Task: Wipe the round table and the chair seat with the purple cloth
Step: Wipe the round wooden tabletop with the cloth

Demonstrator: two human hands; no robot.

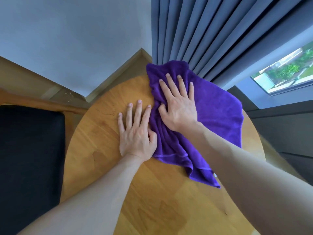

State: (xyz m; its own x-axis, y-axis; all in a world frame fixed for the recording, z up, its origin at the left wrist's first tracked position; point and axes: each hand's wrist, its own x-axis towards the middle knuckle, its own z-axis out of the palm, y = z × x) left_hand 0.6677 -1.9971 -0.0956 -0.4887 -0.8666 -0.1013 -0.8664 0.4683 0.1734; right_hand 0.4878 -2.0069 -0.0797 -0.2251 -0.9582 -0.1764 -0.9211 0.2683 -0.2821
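A purple cloth (pixel 215 116) lies spread and rumpled over the far right part of the round wooden table (pixel 105 133). My right hand (pixel 177 106) presses flat on the cloth with fingers spread, the thumb pinching a fold. My left hand (pixel 135 131) rests flat on the bare wood just left of the cloth, its thumb touching the cloth's edge. The black chair seat (pixel 30 158) sits to the left of the table, lower down.
Grey curtains (pixel 194 31) hang just behind the table's far edge, touching the cloth's top. A window (pixel 284 70) is at the right. A white wall with a wooden skirting board (pixel 122 72) stands at the back left.
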